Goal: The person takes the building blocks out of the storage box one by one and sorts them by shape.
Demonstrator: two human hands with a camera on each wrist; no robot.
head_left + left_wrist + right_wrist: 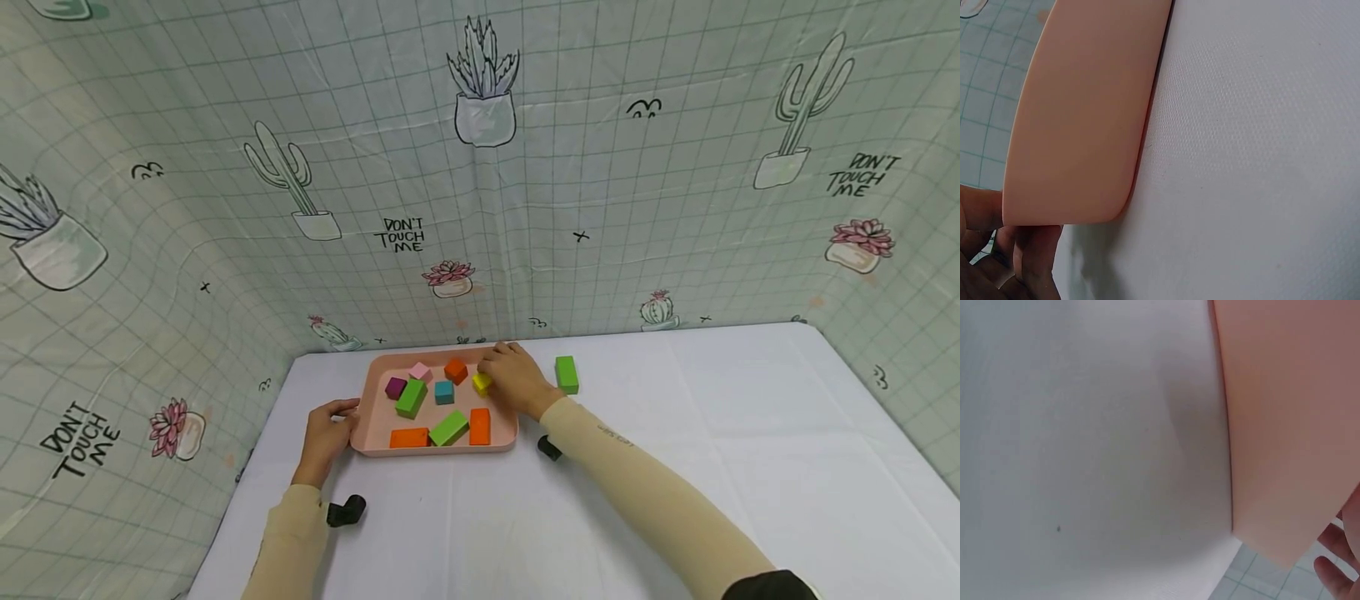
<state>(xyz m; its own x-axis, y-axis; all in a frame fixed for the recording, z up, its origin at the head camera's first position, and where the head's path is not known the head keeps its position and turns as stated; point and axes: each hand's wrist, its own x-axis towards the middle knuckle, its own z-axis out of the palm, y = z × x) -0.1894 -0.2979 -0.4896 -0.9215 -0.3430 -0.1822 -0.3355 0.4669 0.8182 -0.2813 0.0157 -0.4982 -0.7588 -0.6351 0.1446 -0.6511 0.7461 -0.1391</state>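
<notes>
A pink tray (457, 451) with a raised rim holds several coloured blocks. My left hand (330, 433) grips the tray's left end; in the left wrist view its fingers (1038, 250) meet the tray wall (1085, 112). Over the tray's right side is my right hand (516, 379), right beside a yellow block (481, 383) that it partly covers. Whether it holds that block is hidden. Fingers (1332, 575) of this hand show past the tray wall (1285, 437) in the right wrist view, spaced apart.
Inside the tray lie orange (409, 437), green (448, 428), teal (444, 392), purple (395, 387) and light pink (421, 372) blocks. A green block (567, 375) stands outside, right of the tray, on the white tablecloth (712, 433). A patterned curtain (570, 167) rises behind.
</notes>
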